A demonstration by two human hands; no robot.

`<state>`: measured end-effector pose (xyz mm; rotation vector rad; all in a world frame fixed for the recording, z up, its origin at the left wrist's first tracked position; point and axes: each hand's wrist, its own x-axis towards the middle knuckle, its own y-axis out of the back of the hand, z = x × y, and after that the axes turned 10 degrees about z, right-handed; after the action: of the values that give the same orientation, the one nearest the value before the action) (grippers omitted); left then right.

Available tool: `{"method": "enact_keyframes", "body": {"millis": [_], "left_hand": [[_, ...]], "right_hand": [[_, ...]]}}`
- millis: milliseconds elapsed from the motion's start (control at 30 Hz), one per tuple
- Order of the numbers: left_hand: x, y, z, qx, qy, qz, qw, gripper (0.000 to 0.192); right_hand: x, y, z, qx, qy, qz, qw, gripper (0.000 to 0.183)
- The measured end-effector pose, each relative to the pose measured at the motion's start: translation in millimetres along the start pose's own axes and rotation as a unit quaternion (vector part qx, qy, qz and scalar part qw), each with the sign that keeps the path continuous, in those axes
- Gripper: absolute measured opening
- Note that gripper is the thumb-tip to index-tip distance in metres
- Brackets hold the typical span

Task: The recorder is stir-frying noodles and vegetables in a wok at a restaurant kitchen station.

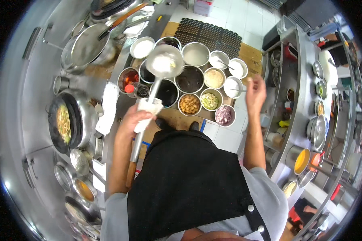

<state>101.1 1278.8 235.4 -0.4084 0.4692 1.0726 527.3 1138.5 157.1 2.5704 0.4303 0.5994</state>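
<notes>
My left hand grips the metal handle of a long ladle, with a folded white cloth around the handle. Some white matter lies in the ladle's bowl, which hangs over several round metal seasoning pots. My right hand is raised just right of a pot of white seasoning with a spoon in it. Its fingers are drawn together; whether they pinch anything is too small to tell. Below the ladle are a pot of dark liquid and a red-capped bottle.
A wok with noodle-like food and greens sits on the steel range at left. Above it is a large metal pot. Pots of chopped shallots and fried pieces stand nearest my apron. A steel counter with bowls runs along the right.
</notes>
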Motion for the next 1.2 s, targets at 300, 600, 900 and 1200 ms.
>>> {"method": "enact_keyframes", "body": {"millis": [300,600,900,1200], "left_hand": [[-86,134,-8,-0.070,-0.070,0.210,0.973,0.047],[-193,268,-95,-0.107,0.001,0.222,0.969,0.049],[-181,400,-143,-0.002,0.031,0.162,0.986,0.037],[-152,429,-131,0.020,0.021,0.075,0.997,0.038]], "right_hand": [[-201,-196,-122,0.134,0.132,-0.439,0.879,0.108],[-279,-275,-192,0.147,0.041,-0.295,0.943,0.083],[-312,-229,-337,0.049,0.266,-0.304,0.913,0.075],[-408,-255,-413,-0.329,0.514,-0.505,0.611,0.048]]}}
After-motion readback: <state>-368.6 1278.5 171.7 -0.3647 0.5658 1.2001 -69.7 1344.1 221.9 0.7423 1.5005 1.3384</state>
